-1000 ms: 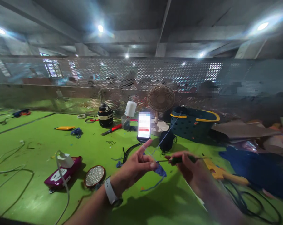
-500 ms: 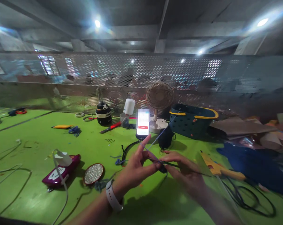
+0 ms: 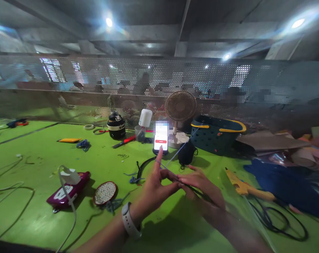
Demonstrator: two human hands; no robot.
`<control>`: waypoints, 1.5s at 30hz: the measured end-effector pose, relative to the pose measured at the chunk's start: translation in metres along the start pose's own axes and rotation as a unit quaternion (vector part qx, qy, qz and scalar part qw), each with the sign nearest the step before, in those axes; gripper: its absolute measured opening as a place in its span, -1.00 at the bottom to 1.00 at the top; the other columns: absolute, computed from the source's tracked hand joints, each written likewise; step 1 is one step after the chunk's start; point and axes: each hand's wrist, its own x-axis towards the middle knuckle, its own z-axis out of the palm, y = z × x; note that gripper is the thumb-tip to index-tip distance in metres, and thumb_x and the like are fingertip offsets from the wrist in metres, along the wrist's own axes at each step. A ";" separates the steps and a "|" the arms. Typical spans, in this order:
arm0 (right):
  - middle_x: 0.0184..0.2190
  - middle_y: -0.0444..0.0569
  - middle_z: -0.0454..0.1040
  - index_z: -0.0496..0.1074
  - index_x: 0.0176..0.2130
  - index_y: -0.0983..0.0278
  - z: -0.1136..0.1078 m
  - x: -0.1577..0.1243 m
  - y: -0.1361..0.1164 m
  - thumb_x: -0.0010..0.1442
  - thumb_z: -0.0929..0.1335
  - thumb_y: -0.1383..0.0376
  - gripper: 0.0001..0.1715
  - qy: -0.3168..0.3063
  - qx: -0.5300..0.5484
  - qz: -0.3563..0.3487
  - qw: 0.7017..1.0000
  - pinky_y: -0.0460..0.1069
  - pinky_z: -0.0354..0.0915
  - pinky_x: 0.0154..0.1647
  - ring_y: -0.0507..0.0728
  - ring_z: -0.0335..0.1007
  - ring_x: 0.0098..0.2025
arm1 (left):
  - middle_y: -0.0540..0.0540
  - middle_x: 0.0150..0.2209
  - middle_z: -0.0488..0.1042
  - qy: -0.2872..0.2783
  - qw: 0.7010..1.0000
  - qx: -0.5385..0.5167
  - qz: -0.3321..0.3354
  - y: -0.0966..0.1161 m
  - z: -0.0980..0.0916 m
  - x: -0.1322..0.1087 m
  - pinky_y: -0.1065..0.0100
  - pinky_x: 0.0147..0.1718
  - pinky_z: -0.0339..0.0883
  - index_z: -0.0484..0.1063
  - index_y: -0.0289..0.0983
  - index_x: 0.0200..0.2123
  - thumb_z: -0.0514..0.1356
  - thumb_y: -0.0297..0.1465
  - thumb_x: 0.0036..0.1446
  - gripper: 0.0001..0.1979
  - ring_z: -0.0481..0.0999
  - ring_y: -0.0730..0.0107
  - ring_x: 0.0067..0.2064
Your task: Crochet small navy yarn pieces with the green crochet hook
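My left hand [image 3: 155,188], with a pale watch band at the wrist, pinches between thumb and fingers, its index finger raised. Blue yarn [image 3: 178,152] loops over that finger and runs up towards the dark green basket [image 3: 214,137]. My right hand [image 3: 205,188] meets the left fingertips and is closed on a thin dark crochet hook [image 3: 197,192], which slants back under the palm. Any worked piece at the fingertips is mostly hidden. Just beyond the hands stand a lit phone [image 3: 161,138] and a black ball [image 3: 187,153].
Right of the hands lie a yellow glue gun [image 3: 247,188] with its cable and dark blue cloth [image 3: 283,186]. Leftward are a purple box [image 3: 69,191] and a round studded disc [image 3: 105,193]. A fan [image 3: 180,105] and a black jar [image 3: 116,126] stand behind.
My right hand has turned and closed in against the left fingertips, and the hook's tail now lies along the palm. The left index finger stands more upright; the dark piece is less visible.
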 end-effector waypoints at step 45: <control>-0.36 -0.07 0.67 0.56 -0.38 0.18 -0.036 0.007 0.016 0.11 0.41 0.38 -0.89 -0.042 0.139 0.262 0.954 0.26 0.43 0.05 0.29 0.53 0.03 | -0.20 -0.25 0.64 -0.076 0.996 0.015 -0.045 0.013 -0.016 0.005 0.13 -0.09 0.42 -0.21 -0.32 0.39 0.35 -0.45 0.04 0.00 0.62 0.19 -0.18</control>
